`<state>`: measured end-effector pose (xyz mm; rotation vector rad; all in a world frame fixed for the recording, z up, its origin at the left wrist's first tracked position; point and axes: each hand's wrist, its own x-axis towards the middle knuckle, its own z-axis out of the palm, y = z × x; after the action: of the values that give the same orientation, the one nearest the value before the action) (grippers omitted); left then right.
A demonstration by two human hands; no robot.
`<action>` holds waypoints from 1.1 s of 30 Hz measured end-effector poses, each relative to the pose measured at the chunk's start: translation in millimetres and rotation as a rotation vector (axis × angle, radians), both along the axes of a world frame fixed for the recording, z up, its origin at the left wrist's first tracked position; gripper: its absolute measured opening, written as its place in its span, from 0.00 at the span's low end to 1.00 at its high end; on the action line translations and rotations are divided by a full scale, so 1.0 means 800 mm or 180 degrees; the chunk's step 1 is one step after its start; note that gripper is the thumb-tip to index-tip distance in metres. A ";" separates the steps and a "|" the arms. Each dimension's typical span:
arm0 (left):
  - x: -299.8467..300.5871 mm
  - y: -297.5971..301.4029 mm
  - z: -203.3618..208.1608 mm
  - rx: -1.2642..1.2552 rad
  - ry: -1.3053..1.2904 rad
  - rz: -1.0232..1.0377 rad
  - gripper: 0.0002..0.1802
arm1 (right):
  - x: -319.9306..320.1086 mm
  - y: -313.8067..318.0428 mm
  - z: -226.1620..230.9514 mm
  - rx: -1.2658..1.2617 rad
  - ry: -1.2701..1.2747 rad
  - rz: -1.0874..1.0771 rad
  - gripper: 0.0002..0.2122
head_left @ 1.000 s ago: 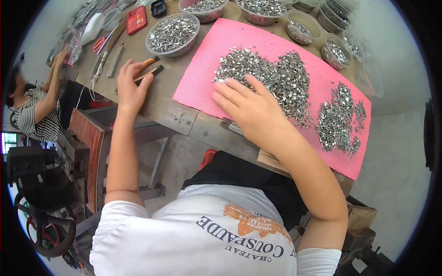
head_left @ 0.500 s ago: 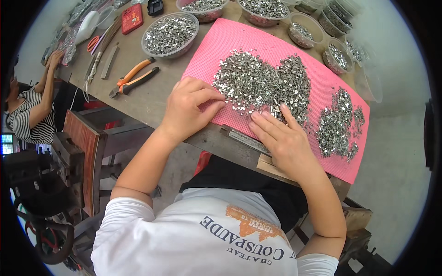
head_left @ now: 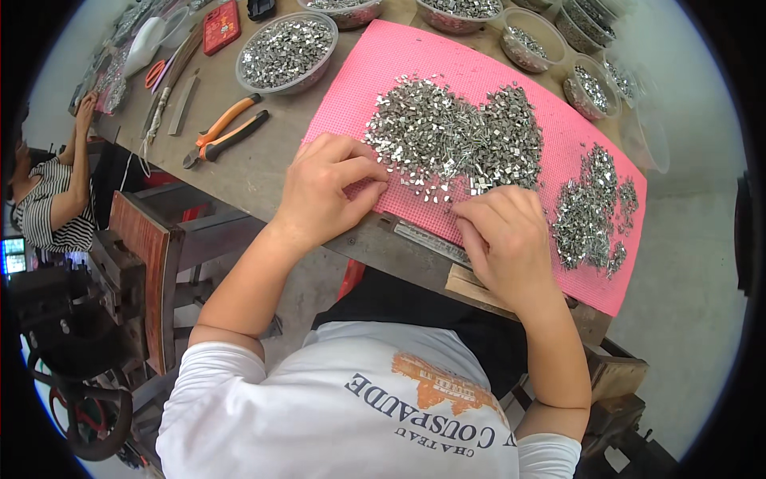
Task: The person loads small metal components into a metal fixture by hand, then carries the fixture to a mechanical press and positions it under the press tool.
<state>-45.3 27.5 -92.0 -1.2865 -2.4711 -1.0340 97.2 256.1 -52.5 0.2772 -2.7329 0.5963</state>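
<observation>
A large heap of small silvery metal pieces (head_left: 447,132) lies on a pink textured mat (head_left: 351,96), with thin pin-like bits through its middle. My left hand (head_left: 331,188) rests at the heap's near left edge, fingers curled and thumb close to the forefinger. At its near right edge, my right hand (head_left: 507,235) is bent, fingertips drawn in toward the thumb. Whatever either hand pinches is hidden or too small to name. Several loose pieces lie between the hands. A smaller pile of metal bits (head_left: 586,211) sits on the mat's right part.
Orange-and-black cutting pliers (head_left: 227,128) and a flat metal strip (head_left: 183,104) lie on the table, left of the mat. A plastic bowl of metal pieces (head_left: 287,52) stands beyond; several more line the back. A wooden block (head_left: 475,287) is at the front edge. Another person (head_left: 56,191) sits far left.
My right hand has pulled back slightly from the heap, its outstretched fingers now curled in. The left hand keeps nearly the same place and shape. The view has shifted a little.
</observation>
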 end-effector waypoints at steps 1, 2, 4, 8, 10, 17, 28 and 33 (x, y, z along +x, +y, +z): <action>0.001 -0.001 0.000 -0.0003 -0.0005 -0.0004 0.07 | -0.002 0.000 0.000 0.0035 0.0034 -0.0058 0.06; 0.001 -0.002 -0.001 0.0037 -0.0024 -0.0008 0.07 | -0.004 -0.001 -0.001 0.0032 0.0029 -0.0061 0.06; 0.003 -0.002 -0.001 0.0078 -0.0045 -0.0022 0.08 | -0.007 -0.001 -0.004 0.0071 0.0119 -0.0071 0.06; 0.007 -0.003 0.005 0.0076 -0.0255 0.0100 0.10 | -0.014 -0.006 -0.010 0.0035 0.0154 0.0002 0.05; 0.007 -0.003 0.009 0.0057 -0.0358 0.0122 0.11 | -0.020 -0.006 -0.014 0.0100 0.0138 0.0063 0.05; 0.006 -0.003 0.012 0.0268 -0.0695 0.0181 0.12 | -0.033 -0.007 -0.015 0.0535 -0.0121 0.0049 0.03; -0.003 -0.002 0.010 0.0323 -0.0963 0.0313 0.10 | -0.035 -0.006 -0.022 0.0152 0.0075 0.0088 0.04; 0.004 0.005 0.011 0.0134 -0.0417 0.0263 0.08 | -0.034 -0.001 -0.018 0.0120 0.0066 0.0185 0.05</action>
<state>-41.8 31.4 -82.9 -1.1283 -2.5582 -1.1780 69.6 255.7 -67.0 0.3710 -2.7264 0.5545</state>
